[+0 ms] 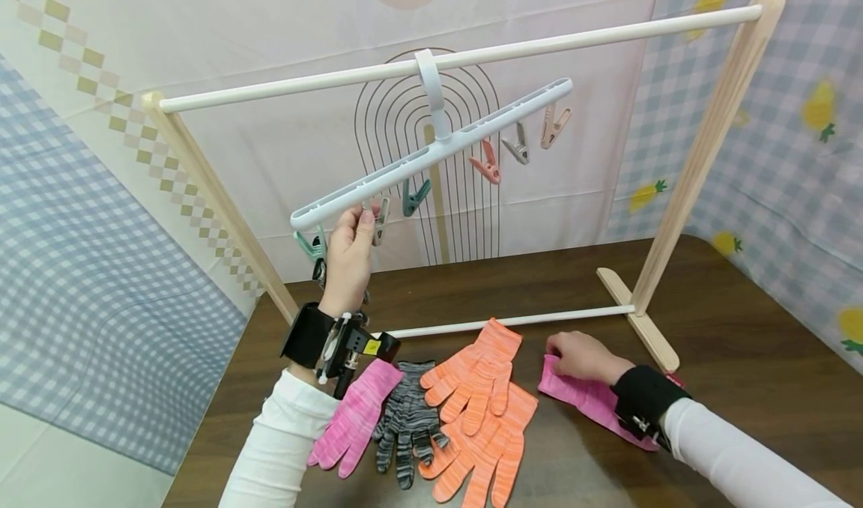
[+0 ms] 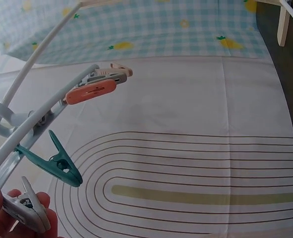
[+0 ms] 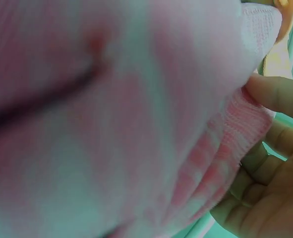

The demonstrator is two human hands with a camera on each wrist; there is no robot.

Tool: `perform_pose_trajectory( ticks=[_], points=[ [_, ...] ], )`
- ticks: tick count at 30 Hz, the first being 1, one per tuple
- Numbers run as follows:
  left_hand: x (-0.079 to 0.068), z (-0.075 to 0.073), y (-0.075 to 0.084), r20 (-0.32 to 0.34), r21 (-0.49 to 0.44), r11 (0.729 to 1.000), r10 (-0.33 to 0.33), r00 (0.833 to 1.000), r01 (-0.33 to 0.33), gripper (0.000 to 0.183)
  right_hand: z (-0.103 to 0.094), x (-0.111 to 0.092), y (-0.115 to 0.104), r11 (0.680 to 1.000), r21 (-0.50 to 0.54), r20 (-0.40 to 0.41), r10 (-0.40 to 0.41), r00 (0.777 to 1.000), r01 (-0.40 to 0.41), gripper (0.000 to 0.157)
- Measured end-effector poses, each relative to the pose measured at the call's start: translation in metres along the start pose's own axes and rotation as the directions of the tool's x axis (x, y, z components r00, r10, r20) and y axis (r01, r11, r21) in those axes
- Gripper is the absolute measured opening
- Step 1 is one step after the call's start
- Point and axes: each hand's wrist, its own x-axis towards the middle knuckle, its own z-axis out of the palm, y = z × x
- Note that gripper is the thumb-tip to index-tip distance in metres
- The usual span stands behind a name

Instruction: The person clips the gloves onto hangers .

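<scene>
A pale blue clip hanger [image 1: 431, 152] hangs tilted, its left end lower. With thumb and fingers my left hand [image 1: 349, 257] grips a light grey clip [image 2: 29, 210] near that lower end. A dark teal clip [image 2: 59, 166] hangs beside it. At the far right of the table, my right hand [image 1: 585, 357] pinches the edge of a pink glove [image 1: 593, 401], which lies partly under the wrist. In the right wrist view, the pink knit [image 3: 235, 129] sits between thumb and fingers and fills much of the picture. Whether the grey clip's jaws are spread is unclear.
A white rail [image 1: 593, 40] on wooden posts [image 1: 704, 156] carries the hanger. Orange gloves [image 1: 482, 433], a grey-black glove [image 1: 407, 410] and another pink glove [image 1: 357, 418] lie on the brown table [image 1: 559, 276]. Pink [image 1: 487, 163], grey [image 1: 518, 147] and beige [image 1: 554, 127] clips hang farther right.
</scene>
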Motion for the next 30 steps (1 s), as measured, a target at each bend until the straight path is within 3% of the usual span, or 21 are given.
perform_pose_trajectory(
  ticks=[14, 20, 30],
  points=[
    [0.003, 0.007, 0.002, -0.021, -0.043, 0.999, 0.014, 1.0, -0.015, 0.035, -0.015, -0.001, 0.003, 0.992, 0.085, -0.055, -0.094, 0.994, 0.099, 0.017],
    [0.004, 0.007, 0.003, -0.005, -0.002, 0.999, 0.037, 0.999, -0.037, 0.033, -0.024, -0.002, -0.005, 0.985, 0.116, -0.074, -0.122, 0.99, 0.13, 0.018],
    [0.004, 0.008, 0.007, -0.002, -0.07, 0.998, 0.008, 1.0, -0.008, 0.032, -0.042, -0.006, -0.023, 0.966, 0.222, -0.092, -0.118, 0.989, 0.136, 0.014]
  ],
)
